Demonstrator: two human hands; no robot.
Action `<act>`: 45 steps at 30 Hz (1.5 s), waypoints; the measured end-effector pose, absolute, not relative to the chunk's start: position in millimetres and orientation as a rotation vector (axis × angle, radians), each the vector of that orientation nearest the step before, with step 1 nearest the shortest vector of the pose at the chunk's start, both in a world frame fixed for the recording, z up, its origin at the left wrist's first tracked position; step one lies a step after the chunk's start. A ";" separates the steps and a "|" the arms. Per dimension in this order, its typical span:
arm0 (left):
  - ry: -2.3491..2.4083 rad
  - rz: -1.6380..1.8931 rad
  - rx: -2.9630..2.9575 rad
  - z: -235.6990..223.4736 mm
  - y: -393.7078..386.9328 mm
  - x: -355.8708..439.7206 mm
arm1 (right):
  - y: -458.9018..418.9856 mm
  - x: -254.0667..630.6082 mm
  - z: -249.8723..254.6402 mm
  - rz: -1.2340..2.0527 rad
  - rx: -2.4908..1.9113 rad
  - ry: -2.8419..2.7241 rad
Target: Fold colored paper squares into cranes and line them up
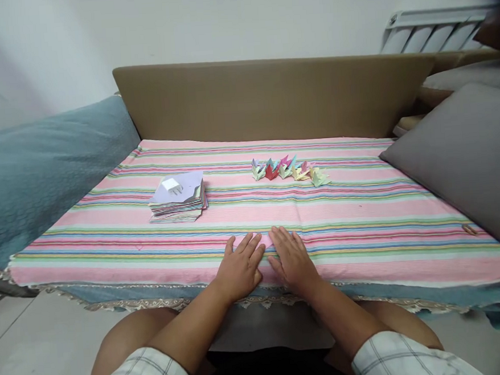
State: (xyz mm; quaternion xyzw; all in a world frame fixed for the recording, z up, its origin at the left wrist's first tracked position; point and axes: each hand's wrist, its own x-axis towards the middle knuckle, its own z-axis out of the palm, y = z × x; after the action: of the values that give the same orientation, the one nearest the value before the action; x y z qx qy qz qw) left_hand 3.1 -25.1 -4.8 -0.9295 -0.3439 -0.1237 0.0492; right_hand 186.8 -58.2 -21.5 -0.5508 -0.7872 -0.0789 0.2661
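Note:
Both my hands lie palm down on the striped pink cloth (346, 209), close to its front edge. My left hand (241, 266) rests flat with its fingers spread. Just beside it, my right hand (292, 259) lies flat too, fingers stretched forward and the thumb toward the left hand. Neither holds anything. Farther back, a cluster of several folded paper cranes (283, 171) in red, pink, blue, yellow and green sits on the cloth. Back left is a stack of square paper sheets (180, 208), with a white plug adapter (171, 185) on top.
A tan sofa backrest (269, 100) runs along the back. The blue-covered armrest (47, 167) stands at the left, and a grey cushion (466, 155) leans at the right. A small brown object (469, 229) lies near the cushion. My knees are below the front edge.

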 end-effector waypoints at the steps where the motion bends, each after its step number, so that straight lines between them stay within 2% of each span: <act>1: -1.043 -0.379 -2.835 -5.1 -24.9 2.9 | -56.8 188.9 -22.9 -0.215 -1.523 -2.098; 10: -1.038 -0.397 -2.856 -4.2 -24.7 1.1 | -59.7 175.0 -21.0 -0.241 -1.373 -2.325; 15: -1.046 -0.430 -2.850 -7.3 -24.7 -0.1 | -61.5 175.4 -27.0 -0.206 -1.436 -2.327; 28: -1.061 -0.409 -2.841 -4.5 -26.6 2.1 | -67.5 202.0 -6.8 -0.267 -1.705 -2.058; 31: -1.075 -0.404 -2.845 -5.0 -26.5 2.5 | -63.6 197.5 -3.4 -0.315 -1.652 -2.057; 36: -1.073 -0.391 -2.879 -5.2 -25.8 1.3 | -57.2 178.6 -16.7 -0.226 -1.355 -2.351; 45: -1.056 -0.414 -2.858 -2.6 -25.7 0.6 | -58.3 194.0 -33.3 -0.240 -1.476 -2.347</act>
State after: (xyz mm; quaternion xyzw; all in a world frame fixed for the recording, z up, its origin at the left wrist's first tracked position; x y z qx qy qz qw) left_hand 0.6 -25.7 -2.6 -0.9289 -0.3433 -0.1345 0.0332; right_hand 194.0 -58.3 -33.3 -0.5218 -0.8299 -0.0850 0.1785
